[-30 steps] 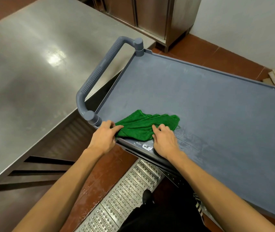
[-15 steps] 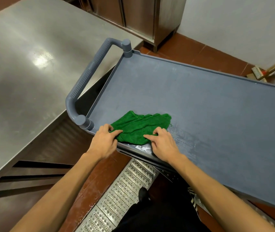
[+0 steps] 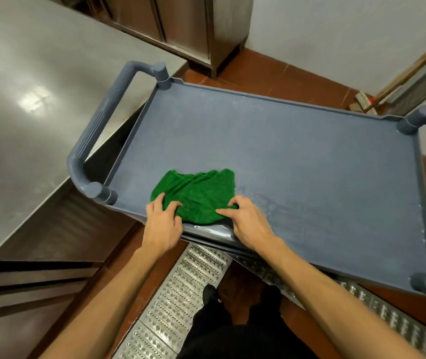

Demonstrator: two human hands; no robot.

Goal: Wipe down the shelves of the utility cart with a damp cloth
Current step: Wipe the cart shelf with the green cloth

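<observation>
1. The green cloth point(image 3: 196, 195) lies bunched on the cart's top shelf point(image 3: 297, 156), at the near edge beside the handle point(image 3: 103, 125).
2. The left hand point(image 3: 162, 224) grips its near-left edge with curled fingers. The right hand point(image 3: 250, 224) pinches its right edge, likely to spread it flat for wiping.
3. A wet streak point(image 3: 271, 203) glistens just right of it.

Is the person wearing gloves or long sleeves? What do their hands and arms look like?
No gloves, and no sleeves in view. The left hand and right hand are bare, with no rings, watch or bracelet showing. The left arm and right arm are uncovered down to the picture's edge.
</observation>
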